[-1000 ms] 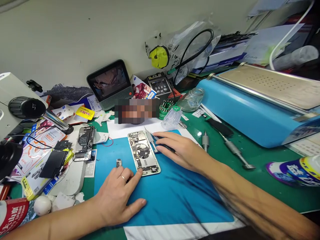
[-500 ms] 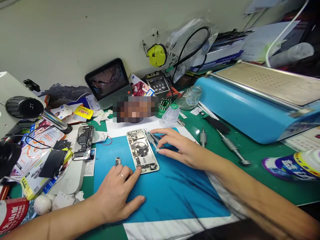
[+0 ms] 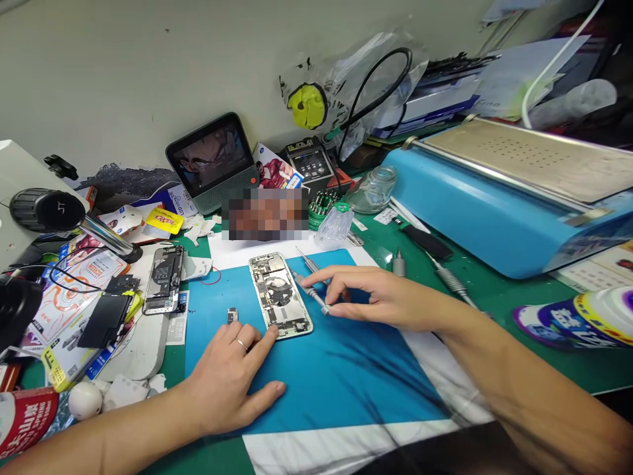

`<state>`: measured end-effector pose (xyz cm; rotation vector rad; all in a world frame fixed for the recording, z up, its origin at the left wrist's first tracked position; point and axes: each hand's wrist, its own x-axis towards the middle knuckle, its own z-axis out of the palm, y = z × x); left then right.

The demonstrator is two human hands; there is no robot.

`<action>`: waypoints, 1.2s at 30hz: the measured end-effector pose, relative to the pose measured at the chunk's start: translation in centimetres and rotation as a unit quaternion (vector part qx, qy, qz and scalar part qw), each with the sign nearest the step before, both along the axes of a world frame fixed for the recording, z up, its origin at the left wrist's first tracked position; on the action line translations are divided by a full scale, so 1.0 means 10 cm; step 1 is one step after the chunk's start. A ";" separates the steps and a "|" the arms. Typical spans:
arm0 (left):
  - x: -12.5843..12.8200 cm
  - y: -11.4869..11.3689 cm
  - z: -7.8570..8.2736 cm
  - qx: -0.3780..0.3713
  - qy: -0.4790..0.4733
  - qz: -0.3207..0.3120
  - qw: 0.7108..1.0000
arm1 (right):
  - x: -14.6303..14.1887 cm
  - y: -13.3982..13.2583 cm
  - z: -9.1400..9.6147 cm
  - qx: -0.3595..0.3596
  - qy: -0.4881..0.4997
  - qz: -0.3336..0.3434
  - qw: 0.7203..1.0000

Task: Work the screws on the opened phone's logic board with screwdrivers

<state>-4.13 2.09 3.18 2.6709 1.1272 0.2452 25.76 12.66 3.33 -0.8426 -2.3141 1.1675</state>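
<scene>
On the blue mat [image 3: 346, 389] lies an opened phone [image 3: 287, 303], its inner parts showing. My left hand [image 3: 227, 376] rests beside it with the index fingertip on the phone's lower left corner; the thumb is spread and nothing is held. A small metal phone part [image 3: 232, 315] lies just beyond its knuckles. To the phone's right, my right hand [image 3: 380, 297] has thumb and fingers closed around a grey screwdriver [image 3: 316, 297], its tip end near the phone's right edge. A second slim screwdriver [image 3: 307, 259] points out from behind those fingers; whether they touch it is hidden.
Another phone assembly [image 3: 164, 280] lies left on a white stand, near a microscope arm [image 3: 106, 237]. A screen [image 3: 212, 161], a green bit holder [image 3: 324, 208] and a glass jar [image 3: 376, 188] stand behind. A blue machine [image 3: 469, 204] and a spray can [image 3: 573, 320] are at right.
My right hand has moved slightly right and toward me with the grey screwdriver, away from the phone. The second screwdriver shows more clearly. My left hand stays at the phone's corner.
</scene>
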 end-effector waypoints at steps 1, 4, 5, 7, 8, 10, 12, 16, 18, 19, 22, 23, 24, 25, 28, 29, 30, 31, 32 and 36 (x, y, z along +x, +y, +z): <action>0.00 0.00 0.00 -0.001 0.001 0.000 1.000 | 0.00 0.00 0.01 -0.004 -0.001 0.003 1.000; 0.00 0.00 0.01 -0.002 0.007 -0.001 1.000 | 0.01 -0.01 0.02 -0.023 0.004 0.008 1.000; 0.00 0.00 0.01 -0.002 0.008 -0.003 1.000 | 0.01 -0.01 0.02 -0.033 0.006 0.008 0.999; 0.00 0.00 0.01 -0.002 0.006 -0.006 1.000 | 0.03 -0.02 0.03 -0.058 0.017 0.009 0.998; 0.00 0.00 0.01 -0.002 0.005 -0.006 1.000 | 0.04 -0.02 0.03 -0.075 0.028 0.010 0.997; 0.00 0.00 0.00 -0.004 0.004 -0.006 1.000 | 0.06 -0.04 0.03 -0.128 0.058 0.017 0.990; -0.01 -0.01 -0.01 -0.008 0.004 -0.007 1.000 | 0.07 -0.05 0.03 -0.195 0.085 0.022 0.977; -0.02 -0.01 -0.01 -0.015 0.009 -0.005 1.000 | 0.08 -0.07 0.03 -0.268 0.111 0.014 0.957; -0.02 -0.01 -0.01 -0.017 0.013 -0.002 1.000 | 0.09 -0.07 0.03 -0.273 0.128 0.005 0.953; -0.02 -0.01 -0.01 -0.018 0.015 -0.003 1.000 | 0.10 -0.06 0.03 -0.273 0.139 0.000 0.952; -0.02 0.00 0.00 -0.014 0.013 -0.003 1.000 | 0.11 -0.05 0.02 -0.252 0.177 -0.024 0.951; -0.02 0.00 0.00 -0.013 0.012 -0.002 1.000 | 0.11 -0.05 0.02 -0.241 0.191 -0.033 0.951; -0.02 0.01 0.00 -0.012 0.011 -0.002 1.000 | 0.11 -0.04 0.02 -0.230 0.202 -0.042 0.951; -0.02 0.01 0.00 -0.012 0.010 -0.002 1.000 | 0.10 -0.04 0.03 -0.220 0.210 -0.053 0.951; -0.02 0.01 -0.01 -0.015 0.008 -0.005 1.000 | 0.05 -0.05 0.05 -0.196 0.211 -0.100 0.952; -0.02 0.01 -0.01 -0.013 0.007 -0.005 1.000 | 0.02 -0.05 0.06 -0.186 0.208 -0.119 0.953; -0.02 0.01 -0.01 -0.011 0.006 -0.004 1.000 | -0.01 -0.06 0.06 -0.174 0.207 -0.136 0.953; -0.01 0.01 -0.01 -0.009 0.006 -0.004 1.000 | -0.04 -0.06 0.06 -0.161 0.210 -0.149 0.953; -0.01 0.01 -0.01 -0.006 0.006 -0.005 1.000 | -0.07 -0.07 0.06 -0.150 0.217 -0.159 0.951; -0.01 0.01 -0.01 0.000 0.003 -0.010 1.000 | -0.17 -0.07 -0.02 -0.119 0.258 -0.184 0.941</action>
